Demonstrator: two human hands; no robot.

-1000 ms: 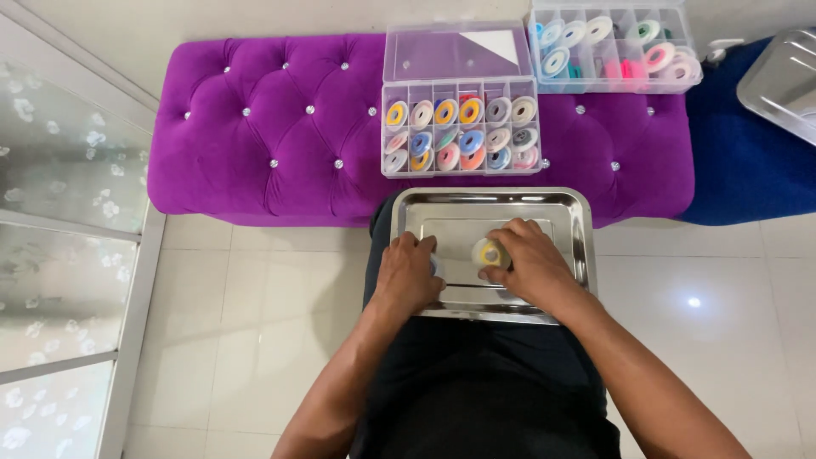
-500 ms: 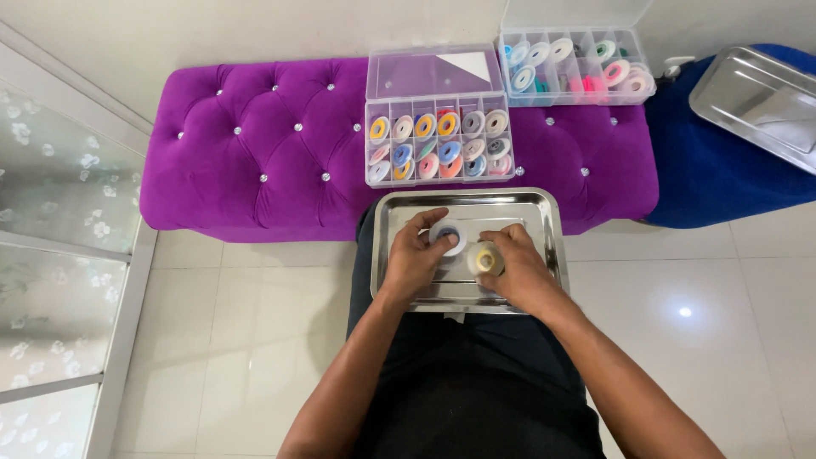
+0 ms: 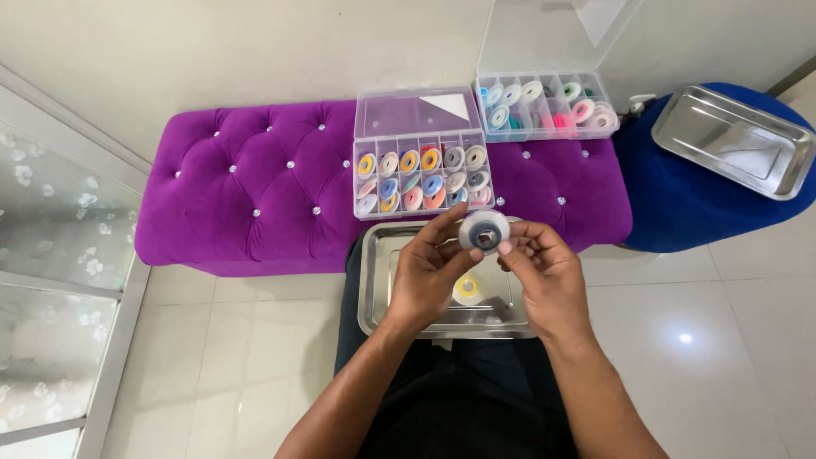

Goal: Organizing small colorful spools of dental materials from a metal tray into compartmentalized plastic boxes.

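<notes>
In the middle of the frame we see a small spool (image 3: 484, 231) with a smooth, glossy plastic rim and matt grey thread. Below it, the tray (image 3: 378, 293) looks like polished metal, bright and reflective, as does the second tray (image 3: 731, 140) at the upper right. The two boxes (image 3: 416, 115) (image 3: 544, 42) are clear, hard plastic. The bench (image 3: 246, 191) is purple velvety cloth, tufted, with shiny studs. The floor (image 3: 705, 340) is glossy tile.
</notes>
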